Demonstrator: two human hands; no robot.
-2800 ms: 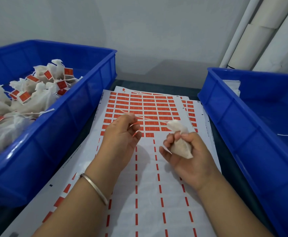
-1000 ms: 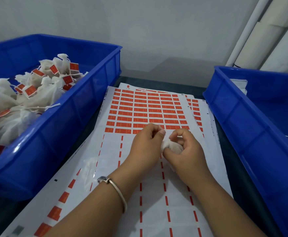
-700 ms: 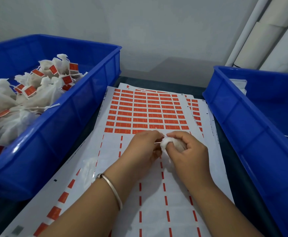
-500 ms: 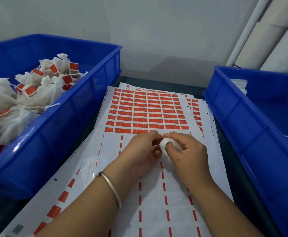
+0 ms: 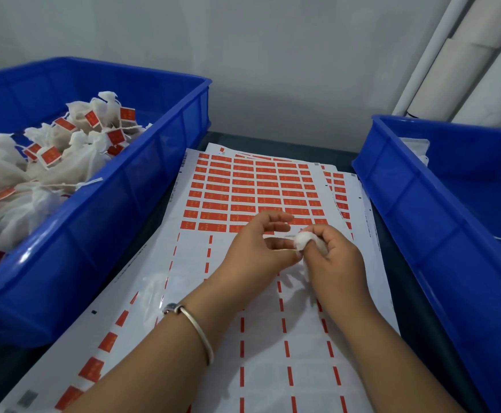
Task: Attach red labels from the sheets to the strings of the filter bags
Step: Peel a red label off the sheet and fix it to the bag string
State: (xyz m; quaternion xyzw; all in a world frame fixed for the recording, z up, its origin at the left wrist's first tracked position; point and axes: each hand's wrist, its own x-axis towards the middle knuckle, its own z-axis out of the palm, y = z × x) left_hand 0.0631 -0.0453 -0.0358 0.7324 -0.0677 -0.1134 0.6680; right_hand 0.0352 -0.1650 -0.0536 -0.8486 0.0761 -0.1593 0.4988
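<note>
The right hand [image 5: 332, 263] is gripping a small white filter bag [image 5: 302, 241], with the fingers curled round it so that only the bag's top is showing. The left hand [image 5: 258, 248] is staying just beside it: the thumb and the lower fingers are reaching to the bag, while the upper fingers are spreading loosely above. Whether the left hand is pinching the string or a label, I cannot tell, because this part is too small and hidden. A silver bracelet [image 5: 197, 329] is lying round the left wrist.

Both hands are hovering over the label sheets [image 5: 201, 263], which are lying in a stack on the dark table [image 5: 404, 281]. The far part of the top sheet is carrying rows of red labels [image 5: 243, 189]; the small writing on them is too blurred for reading. The near part is showing only thin red strips on white backing. Small printed marks are running along the left edge of the sheet, also not readable.

On the left a blue bin [image 5: 118, 222] is holding many white filter bags with red labels [image 5: 64, 150]. On the right a second blue bin [image 5: 440, 222] is standing, with some white strings visible inside. The sheets are filling the strip of table between the two bins. Pale pipes [image 5: 451, 61] are leaning by the wall behind.
</note>
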